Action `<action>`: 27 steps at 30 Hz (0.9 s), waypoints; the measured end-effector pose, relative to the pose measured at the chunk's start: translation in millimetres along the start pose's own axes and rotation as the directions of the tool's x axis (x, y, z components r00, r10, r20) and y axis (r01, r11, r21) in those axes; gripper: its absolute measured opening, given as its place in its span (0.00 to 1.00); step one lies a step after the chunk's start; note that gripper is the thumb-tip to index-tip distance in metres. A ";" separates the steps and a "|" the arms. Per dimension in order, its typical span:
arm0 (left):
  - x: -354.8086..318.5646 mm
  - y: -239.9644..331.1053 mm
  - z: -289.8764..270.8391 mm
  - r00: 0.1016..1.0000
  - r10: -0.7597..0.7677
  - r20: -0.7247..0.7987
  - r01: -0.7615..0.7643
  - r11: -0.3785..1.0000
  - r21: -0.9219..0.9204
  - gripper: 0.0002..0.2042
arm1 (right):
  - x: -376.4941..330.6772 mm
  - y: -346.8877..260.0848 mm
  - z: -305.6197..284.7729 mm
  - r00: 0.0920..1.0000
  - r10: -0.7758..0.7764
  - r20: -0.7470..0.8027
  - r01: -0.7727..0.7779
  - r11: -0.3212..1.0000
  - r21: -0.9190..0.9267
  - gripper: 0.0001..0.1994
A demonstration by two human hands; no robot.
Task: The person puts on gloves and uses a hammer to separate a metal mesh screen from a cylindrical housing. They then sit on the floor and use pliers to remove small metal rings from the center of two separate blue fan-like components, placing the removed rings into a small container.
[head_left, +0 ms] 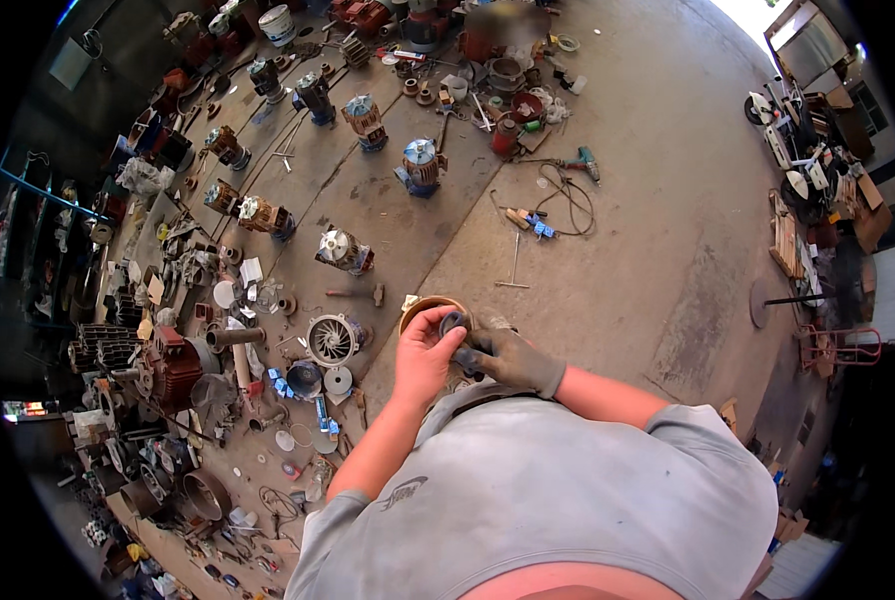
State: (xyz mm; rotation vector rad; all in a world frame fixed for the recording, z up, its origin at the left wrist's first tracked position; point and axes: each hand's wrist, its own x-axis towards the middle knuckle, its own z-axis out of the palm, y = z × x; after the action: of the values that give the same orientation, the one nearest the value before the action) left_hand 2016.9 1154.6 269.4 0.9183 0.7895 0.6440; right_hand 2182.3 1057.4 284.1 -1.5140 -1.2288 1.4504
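Observation:
My bare left hand (426, 350) is closed, its thumb and fingers pinching a small dark ring-shaped part (453, 321). From the other side my right hand (518, 361), in a dark work glove, meets the same part with its fingertips bent in. Just beyond the hands shows the curved brown rim (436, 300) of a round housing, mostly hidden by them. To the left of my left hand a round finned metal part (333, 341) lies on the floor, with a hammer (358, 293) a little farther off.
Several motors, such as one with a blue base (421, 166), stand on the concrete floor ahead. A T-handled rod (514, 262), a corded power tool (582, 164) and its cable lie ahead right. Loose parts and a red motor (173, 370) crowd the left. A red hand cart (840, 346) stands right.

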 end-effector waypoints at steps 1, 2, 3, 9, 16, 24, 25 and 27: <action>4.8 -0.1 4.1 0.999 -0.009 -0.034 0.009 1.000 -0.010 0.15 | 13.6 10.7 -3.3 0.998 -0.005 0.061 0.002 0.999 0.044 0.25; 4.9 4.4 6.0 0.997 -0.024 -0.078 0.023 1.000 -0.013 0.16 | 24.1 8.5 -8.1 0.997 0.005 0.080 -0.010 0.998 0.062 0.24; 7.9 12.3 5.4 0.995 -0.060 -0.085 0.056 0.997 -0.049 0.18 | 36.3 4.5 -17.3 0.995 0.016 0.100 -0.024 0.997 0.077 0.24; 27.5 9.4 21.0 0.946 -0.031 -0.323 0.051 0.997 0.053 0.19 | 87.6 17.8 -59.7 0.941 -0.158 0.300 0.153 0.987 0.041 0.18; 84.8 5.3 48.9 0.869 0.120 -0.479 0.001 0.970 0.244 0.12 | 118.9 35.1 -141.9 0.825 0.039 0.563 0.011 0.996 -0.085 0.18; 122.1 -42.6 91.2 0.865 -0.195 -0.462 0.334 0.912 0.239 0.08 | 140.7 60.7 -214.3 0.738 0.123 0.664 -0.129 0.991 -0.041 0.17; 121.9 -48.3 94.1 0.865 -0.254 -0.433 0.336 0.934 0.123 0.08 | 144.8 69.3 -214.3 0.715 0.112 0.690 -0.157 0.988 0.002 0.17; 118.1 -85.4 83.5 0.889 -0.193 -0.414 0.217 0.976 0.011 0.08 | 150.1 84.4 -211.4 0.696 0.098 0.711 -0.225 0.971 0.086 0.19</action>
State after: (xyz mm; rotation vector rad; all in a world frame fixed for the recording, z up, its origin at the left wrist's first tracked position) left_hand 2163.8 1169.2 189.3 0.7436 1.2726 0.6379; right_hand 2392.8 1199.0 184.2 -0.9710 -1.3556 2.3272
